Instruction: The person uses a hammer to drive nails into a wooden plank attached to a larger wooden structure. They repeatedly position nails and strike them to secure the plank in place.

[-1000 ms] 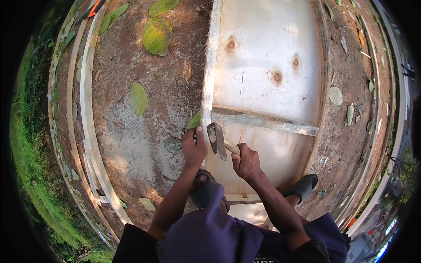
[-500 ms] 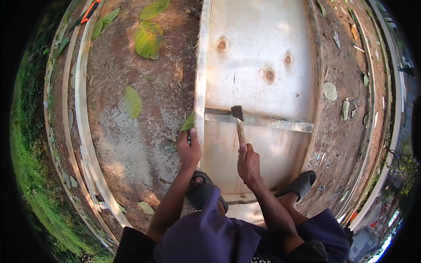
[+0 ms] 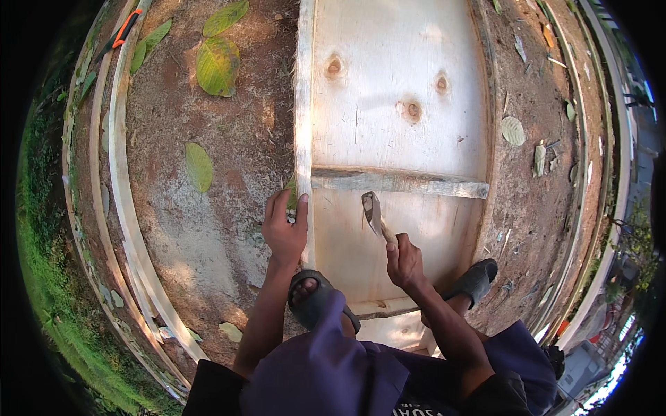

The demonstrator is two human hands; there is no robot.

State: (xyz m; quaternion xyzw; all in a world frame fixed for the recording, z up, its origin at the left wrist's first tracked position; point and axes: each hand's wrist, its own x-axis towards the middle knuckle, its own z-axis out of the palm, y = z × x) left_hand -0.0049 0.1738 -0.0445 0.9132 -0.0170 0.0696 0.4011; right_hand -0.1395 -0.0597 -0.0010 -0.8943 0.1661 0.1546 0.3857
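Wooden-handled hammer [image 3: 373, 216] in grip of right hand [image 3: 405, 262], left hand [image 3: 284, 234] beside frame [image 3: 304, 132], its grip unclear

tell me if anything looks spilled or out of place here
A pale, dusty patch covers part of the brown soil left of the wooden frame, perhaps spilled sawdust. A green leaf also looks stray, showing between the left hand and the frame.

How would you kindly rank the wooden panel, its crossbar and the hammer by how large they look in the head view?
1. Wooden panel, by far the largest
2. Crossbar
3. Hammer, partly covered by the right hand
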